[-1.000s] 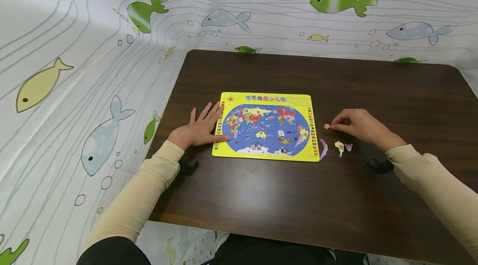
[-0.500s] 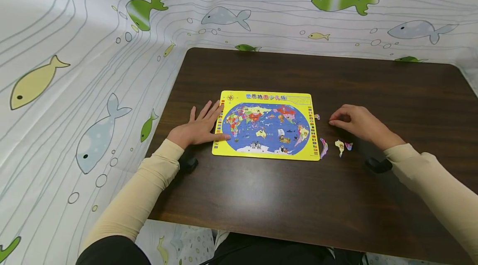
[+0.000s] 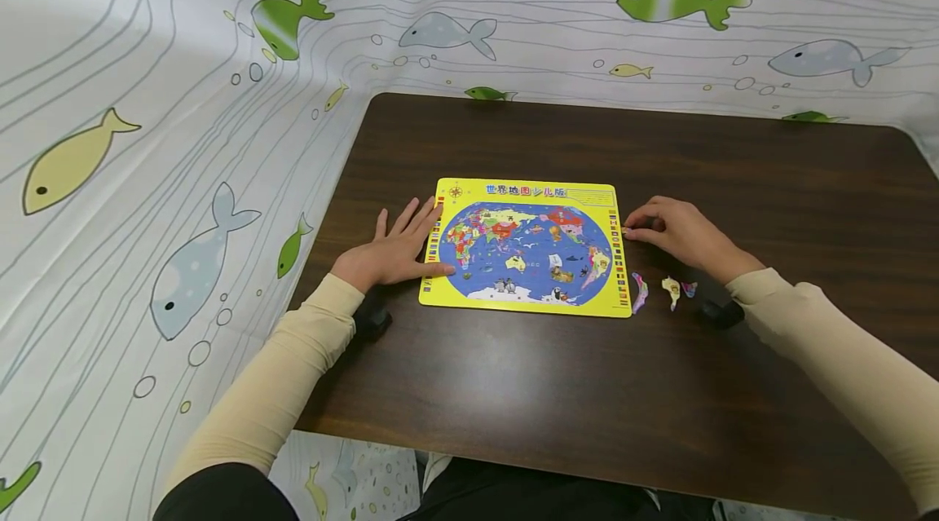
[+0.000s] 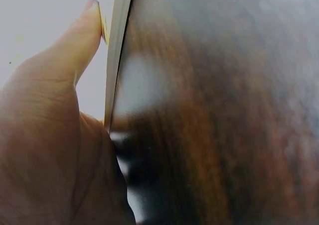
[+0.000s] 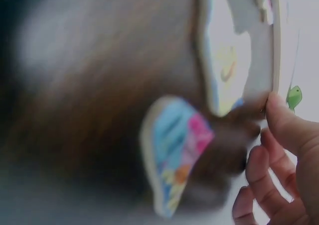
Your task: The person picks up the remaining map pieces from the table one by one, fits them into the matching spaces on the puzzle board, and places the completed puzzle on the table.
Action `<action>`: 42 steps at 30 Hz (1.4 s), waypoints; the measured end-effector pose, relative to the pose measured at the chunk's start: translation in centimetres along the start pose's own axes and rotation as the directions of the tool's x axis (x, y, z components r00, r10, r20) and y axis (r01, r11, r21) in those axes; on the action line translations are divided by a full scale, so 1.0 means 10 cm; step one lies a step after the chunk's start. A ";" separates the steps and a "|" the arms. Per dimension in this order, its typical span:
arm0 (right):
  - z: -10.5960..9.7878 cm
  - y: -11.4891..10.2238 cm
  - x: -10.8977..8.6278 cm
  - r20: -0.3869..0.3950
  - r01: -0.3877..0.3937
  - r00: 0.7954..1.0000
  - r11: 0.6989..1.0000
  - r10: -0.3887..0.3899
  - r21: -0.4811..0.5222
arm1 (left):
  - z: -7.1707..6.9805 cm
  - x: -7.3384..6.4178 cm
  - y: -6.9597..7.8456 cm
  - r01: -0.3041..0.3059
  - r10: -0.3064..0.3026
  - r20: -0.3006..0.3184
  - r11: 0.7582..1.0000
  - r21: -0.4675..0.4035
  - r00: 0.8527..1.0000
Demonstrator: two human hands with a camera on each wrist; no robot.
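yellow world-map puzzle board point(image 3: 469, 189) is touched by spread left hand point(image 3: 389, 258), presumably for steadying; small piece point(image 3: 625, 233) is pinched by right hand point(image 3: 678, 232) alongside.

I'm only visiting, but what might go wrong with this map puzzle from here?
The small piece at the right hand is tiny and partly hidden by the fingers, so it might slip. The purple piece lies close to the board's right edge, where that hand could nudge it. The left hand lies across the left edge; if it slid, the board might shift.
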State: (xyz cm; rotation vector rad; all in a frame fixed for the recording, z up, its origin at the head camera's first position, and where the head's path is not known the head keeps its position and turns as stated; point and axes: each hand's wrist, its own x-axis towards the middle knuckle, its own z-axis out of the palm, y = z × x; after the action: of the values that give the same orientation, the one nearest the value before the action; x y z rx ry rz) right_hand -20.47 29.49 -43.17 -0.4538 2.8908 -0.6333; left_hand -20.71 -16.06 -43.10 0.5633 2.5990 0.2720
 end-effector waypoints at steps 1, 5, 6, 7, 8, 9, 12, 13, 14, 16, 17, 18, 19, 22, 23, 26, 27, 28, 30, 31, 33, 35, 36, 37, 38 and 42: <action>0.00 0.01 0.00 0.001 0.005 1.000 1.000 -0.005 -0.005 | 0.00 0.00 0.00 0.001 -0.001 0.002 1.000 0.000 1.000; -0.01 0.05 -0.02 0.002 0.014 1.000 1.000 -0.014 -0.008 | 0.00 0.00 -0.01 0.000 0.000 -0.004 1.000 0.006 1.000; -0.01 0.06 -0.03 -0.003 0.016 1.000 1.000 -0.016 -0.011 | 0.00 0.00 -0.01 0.000 0.000 -0.005 1.000 0.008 1.000; -0.01 0.07 -0.03 -0.007 0.015 1.000 1.000 -0.015 -0.013 | 0.00 0.01 -0.02 -0.001 0.001 -0.007 1.000 0.011 1.000; -0.02 0.08 -0.04 -0.009 0.012 1.000 1.000 -0.012 -0.015 | 0.00 0.01 -0.02 -0.001 0.001 -0.008 1.000 0.014 1.000; -0.02 0.09 -0.04 -0.009 0.010 1.000 1.000 -0.010 -0.019 | 0.00 0.01 -0.02 0.000 0.000 -0.006 1.000 0.016 1.000; -0.04 0.10 -0.05 -0.012 0.020 1.000 0.999 -0.020 -0.033 | 0.01 0.02 -0.02 0.001 0.000 -0.001 1.000 0.015 1.000; -0.05 0.10 -0.05 -0.012 0.025 1.000 0.999 -0.026 -0.035 | 0.01 0.02 -0.02 0.001 -0.001 -0.001 1.000 0.015 1.000; -0.05 0.10 -0.05 -0.011 0.033 0.999 0.999 -0.034 -0.038 | 0.01 0.02 -0.02 0.001 -0.001 -0.001 1.000 0.015 1.000; -0.06 0.09 -0.06 -0.013 0.047 0.999 0.998 -0.047 -0.041 | 0.01 0.02 -0.02 -0.002 0.002 -0.004 1.000 0.016 1.000; -0.07 0.09 -0.06 -0.012 0.051 0.999 0.998 -0.051 -0.043 | 0.01 0.02 -0.02 -0.003 0.003 -0.005 1.000 0.016 1.000; -0.07 0.09 -0.06 -0.012 0.049 0.999 0.998 -0.050 -0.044 | 0.01 0.02 -0.03 -0.005 0.005 -0.007 1.000 0.017 1.000; -0.08 0.09 -0.07 -0.010 0.047 0.999 0.998 -0.047 -0.043 | 0.00 0.02 -0.03 -0.006 0.006 -0.007 1.000 0.016 1.000; -0.08 0.07 -0.07 -0.007 0.040 0.999 0.998 -0.041 -0.042 | 0.00 0.02 -0.03 -0.006 0.006 -0.005 1.000 0.016 1.000; -0.08 0.07 -0.07 -0.010 0.035 0.999 0.999 -0.035 -0.042 | 0.00 0.02 -0.03 -0.006 0.006 -0.004 1.000 0.014 1.000; -0.07 0.04 -0.07 -0.024 0.012 1.000 0.999 -0.013 -0.036 | 0.00 0.02 -0.03 -0.010 0.010 -0.002 1.000 0.012 1.000; -0.06 0.04 -0.07 -0.030 0.002 1.000 0.999 -0.003 -0.034 | 0.00 0.02 -0.03 -0.010 0.010 -0.001 1.000 0.013 1.000; -0.06 0.03 -0.07 -0.034 -0.011 0.999 0.999 0.010 -0.033 | 0.00 0.03 -0.03 -0.013 0.013 -0.001 1.000 0.012 1.000; -0.05 0.02 -0.08 -0.037 -0.036 0.999 0.999 0.035 -0.023 | 0.00 0.03 -0.03 -0.015 0.015 -0.002 1.000 0.009 1.000; -0.04 0.01 -0.08 -0.036 -0.047 0.998 0.999 0.046 -0.019 | 0.00 0.03 -0.03 -0.014 0.014 -0.002 1.000 0.008 1.000; -0.04 0.00 -0.08 -0.030 -0.063 0.998 0.998 0.063 -0.013 | 0.00 0.03 -0.03 -0.010 0.010 -0.003 1.000 0.004 1.000; -0.05 -0.01 -0.09 -0.018 -0.078 0.997 0.997 0.077 -0.010 | 0.00 0.03 -0.04 -0.008 0.008 -0.005 1.000 -0.001 1.000; -0.05 -0.01 -0.09 -0.013 -0.085 0.996 0.996 0.085 -0.008 | 0.00 0.03 -0.04 -0.006 0.006 -0.004 1.000 -0.001 1.000; -0.05 -0.02 -0.09 -0.007 -0.091 0.996 0.996 0.091 -0.010 | 0.00 0.03 -0.04 -0.006 0.006 -0.002 1.000 0.000 1.000; -0.06 -0.02 -0.09 -0.004 -0.096 0.995 0.995 0.096 -0.013 | 0.00 0.03 -0.03 -0.006 0.006 -0.001 1.000 0.002 1.000; -0.05 -0.05 -0.11 -0.011 -0.112 0.994 0.993 0.112 -0.021 | 0.02 0.02 -0.02 -0.010 0.010 0.000 1.000 0.011 1.000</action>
State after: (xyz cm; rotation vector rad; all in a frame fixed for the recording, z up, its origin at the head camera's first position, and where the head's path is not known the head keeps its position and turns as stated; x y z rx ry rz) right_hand -19.41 29.55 -42.40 -0.2889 2.9103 -0.5891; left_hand -20.88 -16.16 -43.44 0.5805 2.5998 0.2619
